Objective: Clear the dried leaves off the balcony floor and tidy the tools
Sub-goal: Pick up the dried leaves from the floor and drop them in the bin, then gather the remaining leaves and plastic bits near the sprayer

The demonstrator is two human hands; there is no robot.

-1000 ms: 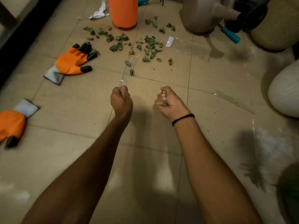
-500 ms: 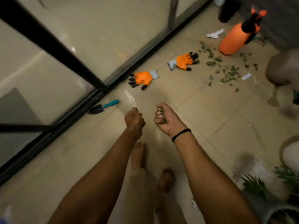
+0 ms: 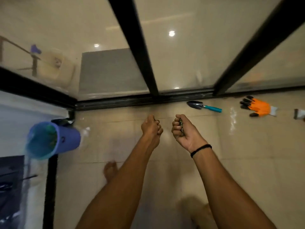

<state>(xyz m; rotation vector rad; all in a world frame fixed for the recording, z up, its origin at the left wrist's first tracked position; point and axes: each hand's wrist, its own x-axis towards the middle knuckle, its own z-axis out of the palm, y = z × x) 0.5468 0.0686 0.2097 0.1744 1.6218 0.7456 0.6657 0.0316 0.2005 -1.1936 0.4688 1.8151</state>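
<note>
Foot: one bare foot (image 3: 110, 171) on the tiled floor (image 3: 247, 162), under my left forearm.
Wristband: black band (image 3: 200, 150) on my right wrist.
Right hand (image 3: 183, 129): fingers curled tight round a clump of dried leaves (image 3: 181, 124), palm turned inward; the leaves show at the thumb side.
Left hand (image 3: 151, 126): fingers curled into a fist just beside the right. A dark scrap shows at the knuckles; cannot tell what it holds.
Bin: blue bin (image 3: 49, 139) to my left, by the corner of the door frames, something green inside.
Trowel: teal-handled trowel (image 3: 203, 107) flat on the floor beside the door track (image 3: 132, 100).
Glove: orange glove (image 3: 257, 107) with black fingertips, right of the trowel, apart from it.
</note>
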